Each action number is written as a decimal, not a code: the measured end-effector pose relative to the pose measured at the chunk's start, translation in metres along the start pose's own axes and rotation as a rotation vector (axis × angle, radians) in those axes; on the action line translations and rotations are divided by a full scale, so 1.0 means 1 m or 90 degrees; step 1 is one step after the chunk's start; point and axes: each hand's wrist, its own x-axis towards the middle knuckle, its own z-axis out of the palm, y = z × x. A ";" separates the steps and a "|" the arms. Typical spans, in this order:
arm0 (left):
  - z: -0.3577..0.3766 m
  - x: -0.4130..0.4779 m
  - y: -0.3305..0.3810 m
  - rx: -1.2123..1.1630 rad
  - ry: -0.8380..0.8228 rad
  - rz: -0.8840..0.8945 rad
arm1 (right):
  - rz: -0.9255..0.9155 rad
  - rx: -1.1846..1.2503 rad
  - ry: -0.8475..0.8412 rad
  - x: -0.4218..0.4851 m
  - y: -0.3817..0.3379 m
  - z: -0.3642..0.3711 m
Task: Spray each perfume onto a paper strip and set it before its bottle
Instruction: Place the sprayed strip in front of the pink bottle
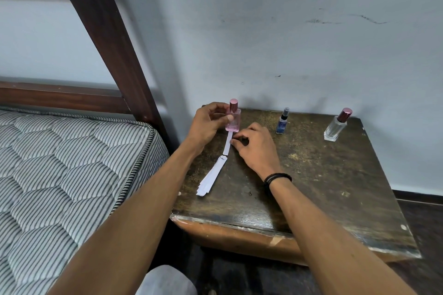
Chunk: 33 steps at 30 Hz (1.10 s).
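Tabletop [311, 175] of dark worn wood, three bottles along its far edge. Your left hand [207, 122] curls its fingers round the pink square glass perfume bottle [233, 117] at far left. Your right hand [255, 146] pinches a white paper strip [227, 142] lying just before that bottle, fingers nearly closed. A fanned stack of white strips [211, 179] lies nearer; a small blue spray bottle [282, 122] and clear glass bottle [336, 126] stand right.

Colours and patterns we are seeing around the table

We are looking at a pink bottle [233, 120] with a rose cap, a dark blue bottle [282, 122] with a black top, a clear bottle [335, 127] with a wine-red cap, white paper strips [211, 178], a mottled dark brown table [323, 175], a grey-and-white striped quilted mattress [60, 163], a black wristband [276, 178] and a pale blue wall [287, 43].
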 end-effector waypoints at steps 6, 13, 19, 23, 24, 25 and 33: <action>-0.001 0.001 -0.001 0.007 -0.001 -0.002 | 0.001 0.016 0.004 0.001 0.003 0.001; -0.007 -0.008 0.000 -0.048 0.017 -0.016 | 0.078 0.177 0.040 0.002 0.007 -0.004; -0.001 -0.015 -0.004 -0.023 0.013 -0.053 | 0.103 0.228 0.019 -0.001 0.007 -0.011; 0.007 -0.015 0.000 0.001 -0.018 -0.052 | 0.125 0.264 -0.030 -0.005 0.011 -0.023; 0.007 -0.014 0.001 0.005 -0.018 -0.056 | 0.127 0.262 -0.040 -0.005 0.012 -0.026; 0.006 -0.013 0.001 0.010 -0.016 -0.059 | 0.129 0.264 -0.049 -0.005 0.013 -0.029; -0.016 -0.027 0.010 0.009 0.102 -0.127 | 0.127 0.213 -0.056 -0.027 0.000 -0.039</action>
